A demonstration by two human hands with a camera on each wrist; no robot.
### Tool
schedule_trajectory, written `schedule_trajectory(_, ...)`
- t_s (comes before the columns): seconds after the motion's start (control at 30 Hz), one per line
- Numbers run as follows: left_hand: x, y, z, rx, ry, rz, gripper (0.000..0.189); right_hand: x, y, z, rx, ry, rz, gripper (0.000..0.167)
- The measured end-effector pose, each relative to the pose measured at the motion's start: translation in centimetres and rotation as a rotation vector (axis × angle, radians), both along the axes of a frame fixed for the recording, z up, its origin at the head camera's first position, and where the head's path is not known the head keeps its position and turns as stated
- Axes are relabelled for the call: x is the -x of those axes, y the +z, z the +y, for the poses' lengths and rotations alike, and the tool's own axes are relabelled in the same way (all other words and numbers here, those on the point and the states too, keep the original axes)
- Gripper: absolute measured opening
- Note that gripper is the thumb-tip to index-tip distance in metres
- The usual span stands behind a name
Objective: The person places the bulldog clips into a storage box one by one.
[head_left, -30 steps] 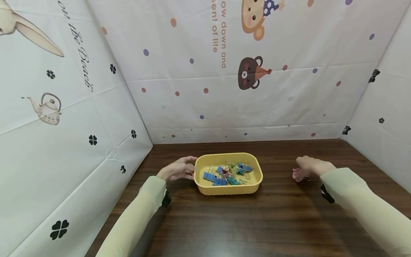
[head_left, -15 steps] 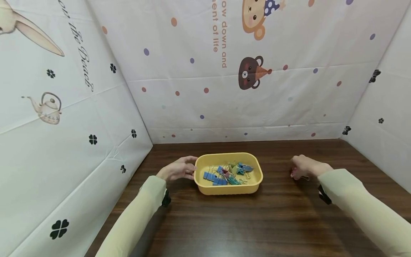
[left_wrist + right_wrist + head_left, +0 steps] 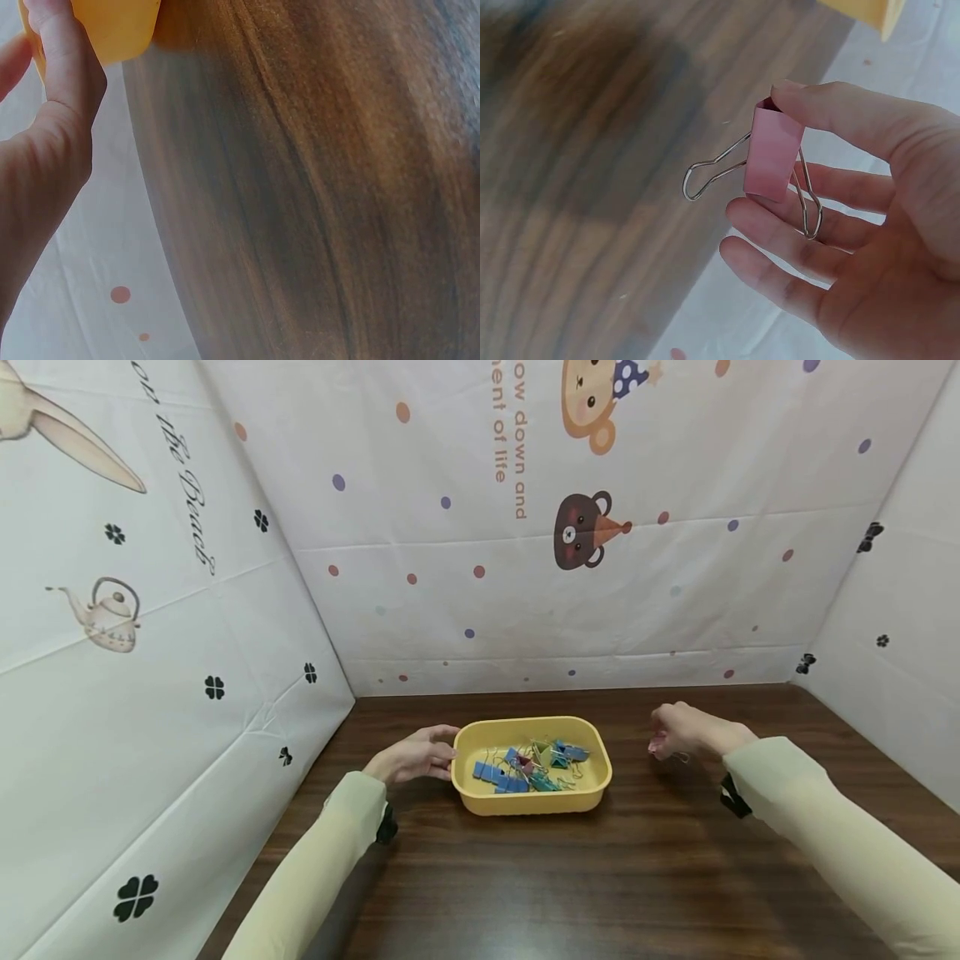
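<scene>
A yellow plastic basket (image 3: 474, 801) rests on the brown table with several binder clips (image 3: 546, 782) in it, blue, green, teal and dark red. My left hand (image 3: 415, 755) holds the basket's left end; in the left wrist view a strip of rim shows between its digits. To the right of the basket, my right hand (image 3: 693, 730) pinches a pink binder clip (image 3: 775, 155) with silver wire handles. One handle sticks out away from the palm, while the other lies near the fingers (image 3: 802, 244), which are loosely bent.
Brown wood-grain tabletop (image 3: 525, 885) lies in front of the basket and around the right hand. White printed sheets hang as walls behind (image 3: 420, 618), at the left (image 3: 135, 760) and at the right (image 3: 900, 710).
My right hand has moved left and slightly away from me, toward the basket, carrying the pink binder clip. The left hand and basket stay in place.
</scene>
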State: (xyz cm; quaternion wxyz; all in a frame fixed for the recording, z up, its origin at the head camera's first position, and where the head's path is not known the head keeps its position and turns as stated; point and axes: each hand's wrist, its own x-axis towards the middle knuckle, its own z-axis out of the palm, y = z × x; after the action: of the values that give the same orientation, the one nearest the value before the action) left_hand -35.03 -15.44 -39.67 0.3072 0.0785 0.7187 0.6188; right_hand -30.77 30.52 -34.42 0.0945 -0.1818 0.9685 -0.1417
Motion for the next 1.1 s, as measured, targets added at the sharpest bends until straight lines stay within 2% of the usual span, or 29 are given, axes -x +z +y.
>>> schedule_trajectory(0.2,-0.1,0.0,0.0,0.001,-0.009,0.016,0.056,0.4,1.5,-1.8,-0.020,0.034,0.088,0.035)
schedule_trajectory(0.33,-0.1,0.0,0.0,0.000,-0.011,0.013,0.057,0.4,2.6,-3.0,0.001,0.042,0.099,0.029)
schedule_trajectory(0.63,-0.1,0.1,-0.1,0.005,-0.014,0.014,0.057,0.8,3.9,-6.1,0.012,0.089,0.175,0.036)
schedule_trajectory(0.9,0.0,0.1,-0.1,-0.001,-0.024,0.017,0.057,0.8,4.1,-9.3,0.013,0.123,0.153,0.040)
schedule_trajectory(1.1,0.0,0.1,-0.1,-0.004,-0.019,0.012,0.056,0.5,4.1,-11.2,0.038,0.178,0.108,0.032)
